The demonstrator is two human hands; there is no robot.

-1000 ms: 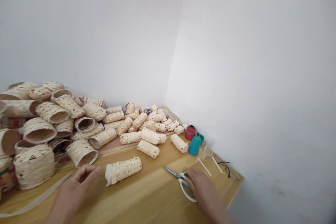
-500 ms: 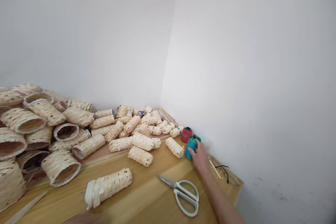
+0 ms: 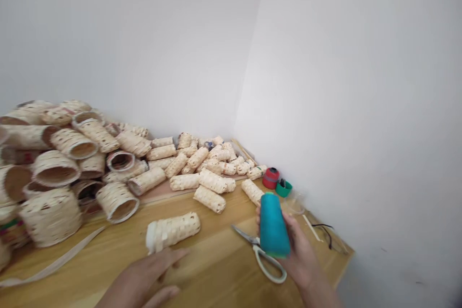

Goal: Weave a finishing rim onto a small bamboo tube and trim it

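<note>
My right hand (image 3: 302,255) holds a teal thread spool (image 3: 273,225) upright above the wooden table (image 3: 216,269), over white-handled scissors (image 3: 263,254) that lie flat. My left hand (image 3: 144,283) rests open on the table, its fingertips near the white end of a small woven bamboo tube (image 3: 172,232) that lies on its side. I cannot tell whether the fingers touch the tube.
A big pile of woven baskets (image 3: 54,168) fills the left side. Several smaller woven tubes (image 3: 205,173) lie toward the back corner. A red spool (image 3: 270,178), a green spool (image 3: 284,187), a clear cup (image 3: 295,202) and dark glasses (image 3: 330,238) sit by the right wall.
My right hand left the scissors, reached to the teal spool by the wall, and has lifted it toward me. My left hand has come back into view by the woven tube.
</note>
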